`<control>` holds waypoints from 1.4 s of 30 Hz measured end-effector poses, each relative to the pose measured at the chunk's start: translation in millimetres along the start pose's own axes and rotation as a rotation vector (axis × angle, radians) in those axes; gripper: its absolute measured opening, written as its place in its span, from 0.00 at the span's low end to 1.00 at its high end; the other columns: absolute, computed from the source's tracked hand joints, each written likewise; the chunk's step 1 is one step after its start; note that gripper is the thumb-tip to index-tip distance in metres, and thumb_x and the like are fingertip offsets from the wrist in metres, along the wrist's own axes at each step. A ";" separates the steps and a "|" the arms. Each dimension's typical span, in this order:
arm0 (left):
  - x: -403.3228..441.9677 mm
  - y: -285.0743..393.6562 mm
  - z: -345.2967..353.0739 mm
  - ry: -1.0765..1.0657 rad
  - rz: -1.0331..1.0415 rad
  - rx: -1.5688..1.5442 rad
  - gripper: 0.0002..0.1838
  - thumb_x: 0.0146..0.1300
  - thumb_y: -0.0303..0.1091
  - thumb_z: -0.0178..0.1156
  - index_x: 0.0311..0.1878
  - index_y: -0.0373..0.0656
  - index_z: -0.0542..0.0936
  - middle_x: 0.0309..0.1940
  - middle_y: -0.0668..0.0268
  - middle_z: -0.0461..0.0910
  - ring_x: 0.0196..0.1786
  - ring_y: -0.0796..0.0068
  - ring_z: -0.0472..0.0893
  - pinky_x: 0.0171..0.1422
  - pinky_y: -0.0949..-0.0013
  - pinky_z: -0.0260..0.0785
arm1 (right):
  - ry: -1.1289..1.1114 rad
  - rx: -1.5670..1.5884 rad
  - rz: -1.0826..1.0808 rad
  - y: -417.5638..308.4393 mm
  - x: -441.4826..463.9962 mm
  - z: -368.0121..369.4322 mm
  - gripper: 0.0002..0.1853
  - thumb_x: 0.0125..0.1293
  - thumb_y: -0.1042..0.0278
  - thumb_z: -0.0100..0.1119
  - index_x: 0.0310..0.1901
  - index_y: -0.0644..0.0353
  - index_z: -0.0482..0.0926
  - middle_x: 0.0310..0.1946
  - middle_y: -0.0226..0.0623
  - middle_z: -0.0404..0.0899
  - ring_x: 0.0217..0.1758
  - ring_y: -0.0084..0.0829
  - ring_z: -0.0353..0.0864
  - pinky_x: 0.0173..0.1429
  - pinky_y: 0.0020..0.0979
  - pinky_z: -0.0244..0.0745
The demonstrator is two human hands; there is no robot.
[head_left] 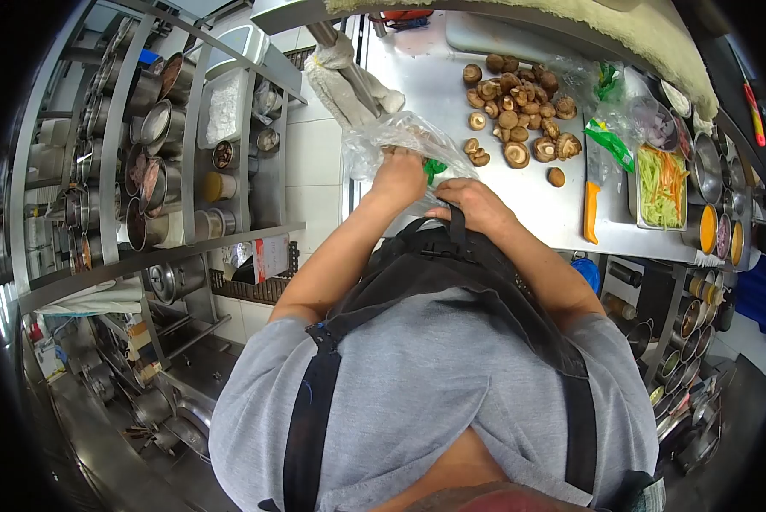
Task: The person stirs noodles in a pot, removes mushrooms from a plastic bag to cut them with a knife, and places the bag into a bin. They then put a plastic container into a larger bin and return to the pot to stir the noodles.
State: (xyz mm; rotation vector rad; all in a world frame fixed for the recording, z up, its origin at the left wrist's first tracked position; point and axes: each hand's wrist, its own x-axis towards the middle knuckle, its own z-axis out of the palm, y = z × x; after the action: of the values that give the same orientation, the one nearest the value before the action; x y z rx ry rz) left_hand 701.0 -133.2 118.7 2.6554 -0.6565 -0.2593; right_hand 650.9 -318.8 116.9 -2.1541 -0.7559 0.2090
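A clear plastic bag (430,132) with a green mark on it lies at the near left edge of the steel table, in front of my body. My left hand (400,177) is closed on the bag, its fingertips partly hidden by the crumpled plastic. Beside it, my right hand (475,205) has its fingers bent and pinched at the near edge of the same bag. Beyond the hands, a loose heap of brown shiitake mushrooms (519,107) is spread over the table, several with their pale undersides up.
A knife with an orange handle (590,212) lies right of the mushrooms, near a tray of shredded vegetables (660,189). More plastic bags (609,141) and metal bowls (707,162) stand at the right. A towel (336,81) hangs on a pole at left, near shelves of pots (157,128).
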 end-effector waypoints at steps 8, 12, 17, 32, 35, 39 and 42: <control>19.3 25.1 25.3 0.043 -0.291 0.350 0.40 0.49 0.40 0.65 0.64 0.36 0.63 0.62 0.40 0.61 0.61 0.43 0.66 0.60 0.50 0.68 | 0.046 -0.067 0.134 13.9 -20.9 -0.3 0.24 0.43 0.87 0.50 0.46 0.68 0.79 0.46 0.48 0.78 0.51 0.48 0.77 0.58 0.39 0.72; 29.8 -9.1 26.9 0.086 -0.239 0.263 0.40 0.47 0.37 0.68 0.64 0.40 0.65 0.60 0.45 0.66 0.61 0.45 0.67 0.60 0.55 0.69 | 0.068 -0.107 0.143 14.6 -15.4 4.1 0.24 0.46 0.87 0.52 0.50 0.66 0.78 0.52 0.51 0.75 0.56 0.48 0.75 0.61 0.39 0.71; 10.3 -46.9 -36.1 -0.010 -0.112 -0.306 0.37 0.48 0.26 0.67 0.64 0.42 0.66 0.53 0.55 0.76 0.52 0.59 0.76 0.57 0.65 0.69 | 0.227 -0.141 0.241 3.8 -0.8 -5.5 0.30 0.50 0.85 0.54 0.59 0.61 0.73 0.64 0.53 0.65 0.60 0.50 0.72 0.65 0.39 0.69; -54.8 -113.3 -77.3 0.170 -0.302 -2.061 0.29 0.60 0.39 0.55 0.64 0.40 0.66 0.58 0.55 0.73 0.59 0.58 0.75 0.61 0.54 0.69 | -0.102 -0.338 0.411 36.3 8.8 3.3 0.22 0.52 0.81 0.55 0.52 0.63 0.77 0.48 0.47 0.76 0.51 0.46 0.78 0.55 0.40 0.75; -56.1 -123.5 -79.8 0.287 -0.212 -2.205 0.28 0.63 0.42 0.52 0.65 0.39 0.65 0.60 0.53 0.71 0.59 0.55 0.75 0.62 0.52 0.70 | -0.061 -0.275 0.344 27.9 6.6 0.0 0.24 0.50 0.81 0.56 0.53 0.61 0.77 0.49 0.46 0.76 0.52 0.46 0.77 0.55 0.40 0.74; -51.2 -108.5 -83.6 0.205 -0.272 -2.036 0.29 0.65 0.44 0.54 0.65 0.39 0.64 0.60 0.53 0.71 0.61 0.55 0.73 0.64 0.50 0.68 | 0.191 -0.100 0.126 -1.1 7.3 -14.5 0.29 0.49 0.85 0.53 0.56 0.58 0.75 0.55 0.44 0.75 0.56 0.46 0.76 0.57 0.38 0.74; -43.2 -88.0 -83.9 0.150 -0.105 -1.891 0.31 0.62 0.38 0.59 0.66 0.37 0.63 0.60 0.57 0.72 0.60 0.62 0.75 0.65 0.59 0.67 | 0.259 -0.018 0.172 -33.6 2.2 -42.6 0.31 0.48 0.87 0.49 0.58 0.57 0.74 0.58 0.43 0.74 0.60 0.45 0.74 0.58 0.37 0.73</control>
State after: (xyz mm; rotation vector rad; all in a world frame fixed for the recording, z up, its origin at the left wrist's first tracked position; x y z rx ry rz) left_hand 721.5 -13.4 161.9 0.8498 -0.0126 -0.3971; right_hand 654.3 -329.3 170.0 -2.2098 -0.4260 0.0104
